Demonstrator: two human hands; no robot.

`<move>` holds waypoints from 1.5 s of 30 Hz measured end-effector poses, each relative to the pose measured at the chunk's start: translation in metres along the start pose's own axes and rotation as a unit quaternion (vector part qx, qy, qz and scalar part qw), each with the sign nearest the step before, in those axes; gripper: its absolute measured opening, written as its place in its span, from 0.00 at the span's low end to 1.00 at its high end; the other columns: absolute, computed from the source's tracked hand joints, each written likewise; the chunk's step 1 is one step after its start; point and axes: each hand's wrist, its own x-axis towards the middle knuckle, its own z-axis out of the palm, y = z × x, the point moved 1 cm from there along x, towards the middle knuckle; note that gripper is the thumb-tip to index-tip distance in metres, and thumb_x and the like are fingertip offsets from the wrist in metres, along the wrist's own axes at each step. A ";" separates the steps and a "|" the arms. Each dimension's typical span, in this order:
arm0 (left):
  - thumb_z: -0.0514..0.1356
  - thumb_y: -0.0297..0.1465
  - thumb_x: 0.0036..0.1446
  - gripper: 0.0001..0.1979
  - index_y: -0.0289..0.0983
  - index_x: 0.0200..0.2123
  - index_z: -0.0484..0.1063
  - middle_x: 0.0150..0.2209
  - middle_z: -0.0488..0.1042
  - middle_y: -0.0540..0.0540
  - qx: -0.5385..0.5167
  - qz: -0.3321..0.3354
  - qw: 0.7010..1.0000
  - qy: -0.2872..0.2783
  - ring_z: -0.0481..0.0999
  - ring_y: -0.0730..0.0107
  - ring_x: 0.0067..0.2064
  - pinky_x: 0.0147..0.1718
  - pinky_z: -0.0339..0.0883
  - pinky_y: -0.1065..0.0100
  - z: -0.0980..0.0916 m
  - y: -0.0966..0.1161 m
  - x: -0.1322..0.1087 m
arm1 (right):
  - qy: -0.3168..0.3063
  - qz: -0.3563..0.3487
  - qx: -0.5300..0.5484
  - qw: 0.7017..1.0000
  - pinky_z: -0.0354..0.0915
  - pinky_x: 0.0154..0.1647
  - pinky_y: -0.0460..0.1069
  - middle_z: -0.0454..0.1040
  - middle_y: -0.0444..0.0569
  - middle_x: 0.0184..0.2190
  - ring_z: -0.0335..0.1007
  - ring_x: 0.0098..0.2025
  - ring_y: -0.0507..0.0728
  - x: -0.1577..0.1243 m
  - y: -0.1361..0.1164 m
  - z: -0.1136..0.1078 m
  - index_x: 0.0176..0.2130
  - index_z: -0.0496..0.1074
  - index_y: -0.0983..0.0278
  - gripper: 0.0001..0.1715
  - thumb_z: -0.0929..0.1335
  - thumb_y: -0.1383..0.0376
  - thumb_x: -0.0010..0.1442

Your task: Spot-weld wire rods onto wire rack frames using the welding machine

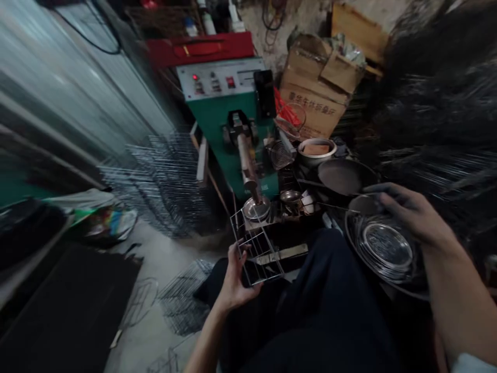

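Observation:
My left hand (237, 282) is closed on a small rectangular wire rack (259, 254), held tilted over my lap. The rack's far end lies close to a round shallow metal dish (257, 208) under the arm of a green machine. My right hand (407, 210) is off to the right with thumb and fingers drawn together. A thin metal wire (337, 207) runs leftward from its fingertips; blur hides the exact grip. Below that hand is a wide metal basin (355, 254) with shiny round metal pieces (388, 244) stacked in it.
The green machine (217, 124) stands ahead, with switches, a red light and a phone (264, 93) on its front. Stacked wire racks (163, 181) are at left, with more racks (186, 298) on the floor. A cardboard box (310, 98), bowl (317, 150) and dark pan (341, 176) are at right.

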 end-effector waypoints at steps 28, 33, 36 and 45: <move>0.71 0.32 0.45 0.55 0.47 0.71 0.44 0.66 0.51 0.36 0.008 -0.004 1.000 0.028 0.61 0.41 0.68 0.68 0.58 0.34 -0.028 -0.007 0.018 | -0.055 0.031 0.195 0.979 0.44 0.28 0.48 0.49 0.39 0.21 0.43 0.26 0.50 0.068 0.080 0.191 0.19 0.55 0.62 0.40 0.77 0.40 0.51; 0.72 0.32 0.45 0.57 0.47 0.72 0.41 0.68 0.49 0.34 0.056 -0.008 0.998 0.012 0.62 0.40 0.68 0.66 0.60 0.34 -0.031 -0.027 0.030 | -0.088 0.019 0.217 0.972 0.48 0.28 0.48 0.52 0.39 0.20 0.47 0.26 0.51 0.086 0.103 0.213 0.19 0.58 0.61 0.39 0.77 0.37 0.49; 0.71 0.30 0.45 0.58 0.46 0.72 0.40 0.68 0.49 0.34 0.064 -0.004 0.998 0.008 0.63 0.39 0.68 0.66 0.59 0.31 -0.031 -0.038 0.040 | -0.106 0.010 0.191 0.976 0.49 0.29 0.48 0.54 0.40 0.20 0.49 0.26 0.51 0.100 0.120 0.227 0.19 0.60 0.62 0.37 0.76 0.38 0.50; 0.71 0.28 0.41 0.60 0.46 0.72 0.41 0.67 0.48 0.34 0.062 0.010 0.998 0.016 0.64 0.39 0.66 0.66 0.60 0.31 -0.032 -0.062 0.061 | -0.124 0.019 0.150 0.981 0.53 0.28 0.48 0.55 0.40 0.20 0.51 0.26 0.51 0.125 0.149 0.251 0.20 0.60 0.61 0.35 0.75 0.38 0.48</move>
